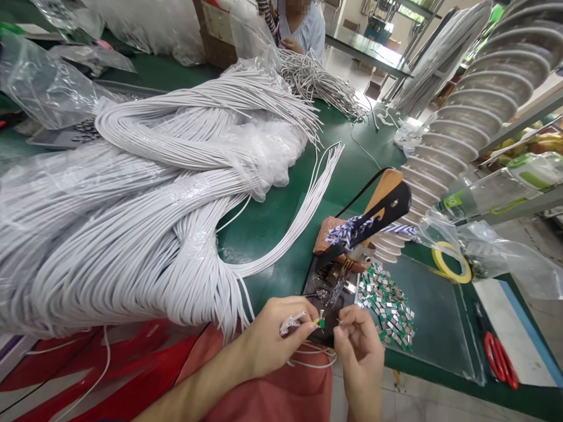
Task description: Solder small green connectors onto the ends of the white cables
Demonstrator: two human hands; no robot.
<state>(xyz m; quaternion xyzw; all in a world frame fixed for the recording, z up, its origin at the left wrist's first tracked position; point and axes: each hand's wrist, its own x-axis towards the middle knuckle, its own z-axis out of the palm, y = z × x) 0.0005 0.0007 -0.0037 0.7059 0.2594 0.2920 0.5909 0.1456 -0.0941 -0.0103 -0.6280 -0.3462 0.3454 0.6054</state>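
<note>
My left hand (pixel 275 334) is closed around white cable (pixel 292 323), pinching its end between thumb and forefinger. At those fingertips sits a small green circuit board (pixel 322 323), with a bit of yellow wire beside it. Just to the right, my right hand (pixel 361 349) is closed in a pinch; what it holds is too small to name. Both hands are over the near edge of a dark soldering stand (pixel 323 337), where metal parts (pixel 341 284) sit under a strapped black arm (pixel 387 211). A loop of white cable (pixel 314 358) hangs below my hands.
Thick bundles of white cables (pixel 145 252) cover the left of the green table (pixel 272 228). Right of the stand lie a pile of small green-and-metal boards (pixel 389 308), yellow tape (pixel 451 264) and red-handled scissors (pixel 500 358). A ribbed duct (pixel 475 111) slants overhead. A person (pixel 303 29) sits opposite.
</note>
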